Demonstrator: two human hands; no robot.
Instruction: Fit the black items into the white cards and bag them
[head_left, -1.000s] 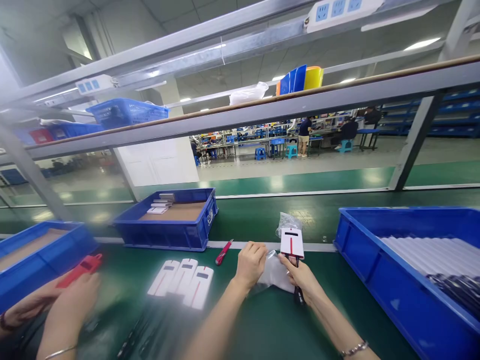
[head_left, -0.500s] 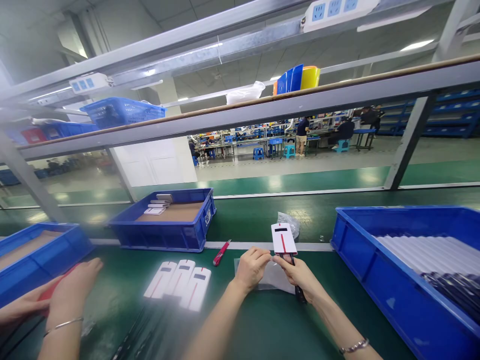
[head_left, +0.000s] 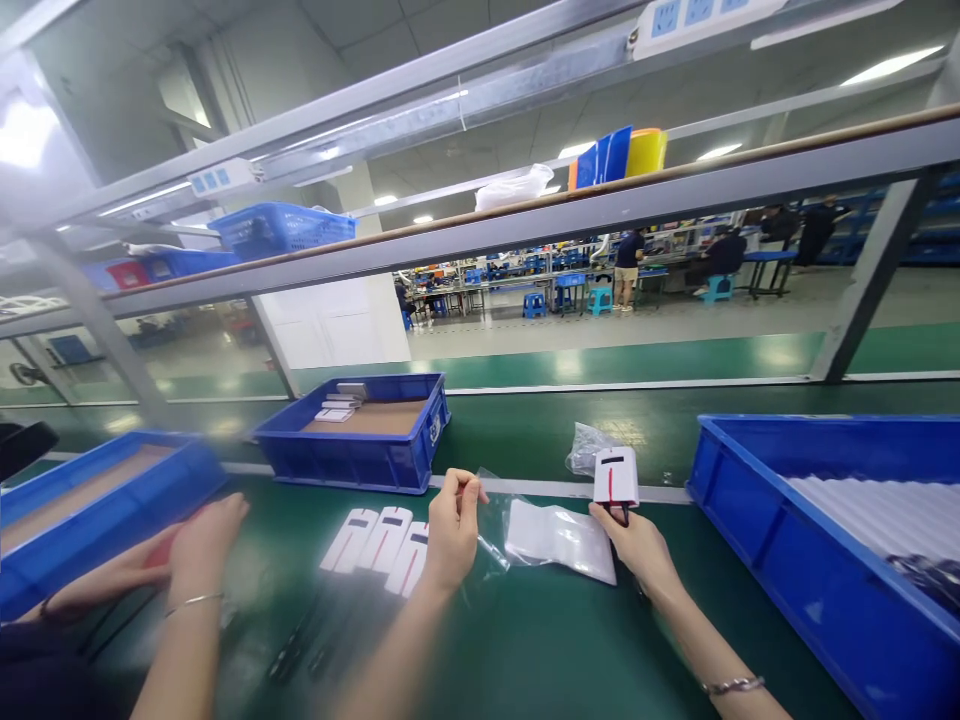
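My right hand (head_left: 637, 540) is closed on a small white device with a red stripe (head_left: 615, 475), held upright above the green table. My left hand (head_left: 452, 525) pinches a thin clear strip of film (head_left: 487, 505) that stretches off to the right. Between my hands a clear plastic bag (head_left: 559, 540) lies flat on the table. Three more white devices (head_left: 382, 535) lie side by side just left of my left hand.
A blue bin (head_left: 360, 445) with cardboard and a few devices stands behind. A large blue bin (head_left: 757, 500) of white parts is at the right. A co-worker's hands (head_left: 199, 530) work at the left by another blue bin (head_left: 97, 510). A crumpled bag (head_left: 585, 450) lies behind.
My hands have parted: the left pulled away to the left with the film strip, the right stayed with the white device. The red knife by the rail is now hidden behind my left hand.
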